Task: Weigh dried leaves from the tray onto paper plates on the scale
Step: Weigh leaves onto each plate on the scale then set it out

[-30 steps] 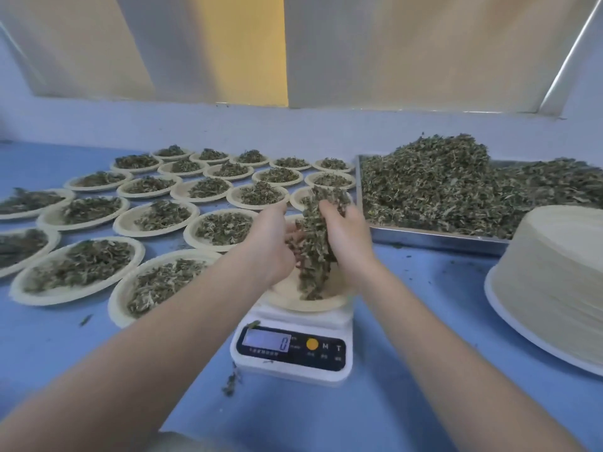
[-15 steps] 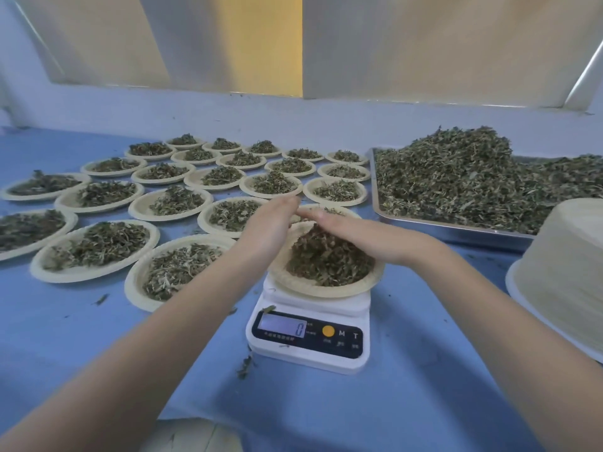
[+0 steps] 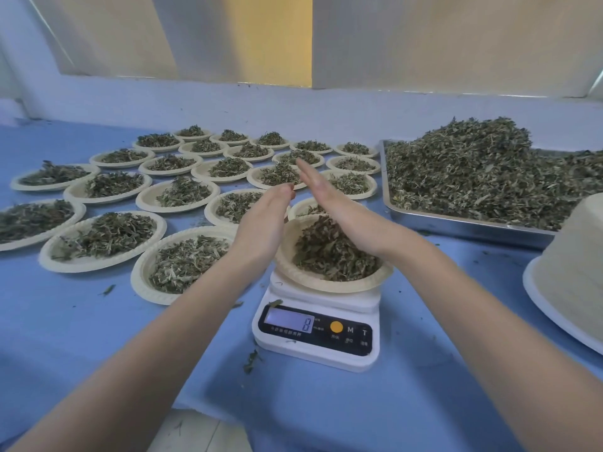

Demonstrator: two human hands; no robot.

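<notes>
While both hands hovered empty, the shallow cream paper plate (image 3: pixel 329 278) heaped with dark dried leaves (image 3: pixel 332 252) sat on the white digital kitchen scale (image 3: pixel 318 327), directly beneath them. Left hand (image 3: pixel 261 230) — fingers loosely extended, grasping nothing — stood just left of the plate's rim. Right hand (image 3: pixel 332 203) — flat, fingers straight, also released — lay over the plate's far side, the nearer of the two to the rectangular steel tray (image 3: pixel 456 223) of loose leaves at the right. Display appeared to read zero; any top-up would likely fall to the right hand.
</notes>
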